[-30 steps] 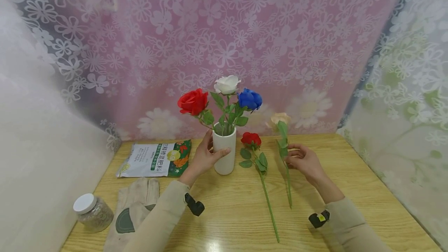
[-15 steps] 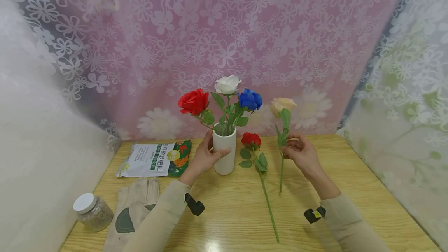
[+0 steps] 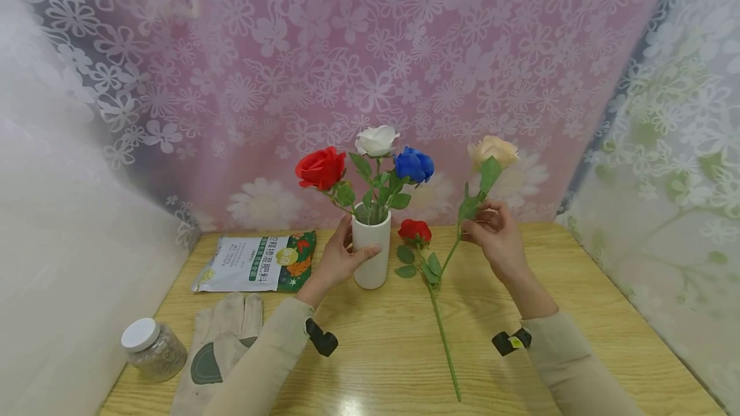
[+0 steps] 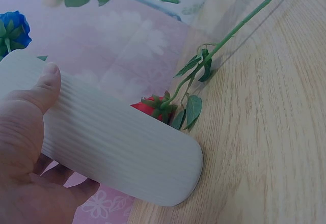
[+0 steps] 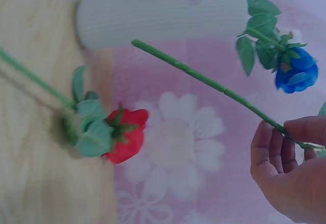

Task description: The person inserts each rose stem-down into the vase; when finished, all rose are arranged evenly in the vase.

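A white ribbed vase [image 3: 371, 254] stands on the wooden table [image 3: 578, 300] with a red rose [image 3: 319, 169], a white rose [image 3: 376, 140] and a blue rose [image 3: 413, 164] in it. My left hand [image 3: 338, 259] grips the vase [image 4: 117, 147] round its side. My right hand [image 3: 496, 239] pinches the green stem [image 5: 214, 84] of a peach rose [image 3: 493, 151], held up off the table and tilted, bloom to the upper right. A second red rose [image 3: 415, 231] with a long stem lies on the table between the vase and my right hand.
A printed packet [image 3: 254, 263] lies flat at the back left of the table. Beige gloves [image 3: 216, 345] and a white-lidded jar [image 3: 151, 350] sit at the front left. Floral curtains close in the back and both sides.
My right hand has lifted the peach rose off the table and raised it, its bloom swinging up and to the right. The left hand has stayed on the vase.
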Available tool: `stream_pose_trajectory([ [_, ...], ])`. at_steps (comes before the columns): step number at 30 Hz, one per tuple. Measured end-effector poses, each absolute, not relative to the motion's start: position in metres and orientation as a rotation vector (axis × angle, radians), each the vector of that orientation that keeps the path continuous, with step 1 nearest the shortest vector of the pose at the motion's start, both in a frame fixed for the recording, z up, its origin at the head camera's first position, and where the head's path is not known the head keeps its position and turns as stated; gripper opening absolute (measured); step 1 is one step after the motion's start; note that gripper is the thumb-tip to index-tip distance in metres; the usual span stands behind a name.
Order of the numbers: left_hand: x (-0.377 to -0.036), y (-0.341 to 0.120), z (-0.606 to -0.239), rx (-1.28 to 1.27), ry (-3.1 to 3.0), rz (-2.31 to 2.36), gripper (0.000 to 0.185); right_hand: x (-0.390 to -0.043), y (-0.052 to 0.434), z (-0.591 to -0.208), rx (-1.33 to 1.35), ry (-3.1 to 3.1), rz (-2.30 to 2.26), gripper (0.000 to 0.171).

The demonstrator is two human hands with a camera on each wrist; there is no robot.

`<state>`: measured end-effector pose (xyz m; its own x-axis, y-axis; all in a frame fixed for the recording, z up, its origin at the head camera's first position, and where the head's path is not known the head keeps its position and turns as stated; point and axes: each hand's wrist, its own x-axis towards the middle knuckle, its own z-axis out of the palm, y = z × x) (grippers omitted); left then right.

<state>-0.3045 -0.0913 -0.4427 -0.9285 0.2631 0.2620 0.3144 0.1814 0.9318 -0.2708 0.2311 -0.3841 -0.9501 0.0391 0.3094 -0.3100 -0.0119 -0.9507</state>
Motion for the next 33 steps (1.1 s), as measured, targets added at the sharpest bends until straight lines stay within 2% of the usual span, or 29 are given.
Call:
stream_pose_trajectory([
  [7, -0.304, -0.092, -0.442, -0.577, -2.393, -1.896, 0.093, -0.273, 0.221, -0.366, 0.327, -1.805, 2.121, 0.033],
  [18, -0.303, -0.091, -0.441, -0.581, -2.39, -1.891, 0.094, -0.275, 0.199, -0.342, 0.242, -1.582, 2.162, 0.034],
  [33, -0.303, -0.092, -0.441, -0.619, -2.368, -1.912, 0.092, -0.279, 0.164, -0.323, 0.356, -1.412, 2.128, 0.037],
])
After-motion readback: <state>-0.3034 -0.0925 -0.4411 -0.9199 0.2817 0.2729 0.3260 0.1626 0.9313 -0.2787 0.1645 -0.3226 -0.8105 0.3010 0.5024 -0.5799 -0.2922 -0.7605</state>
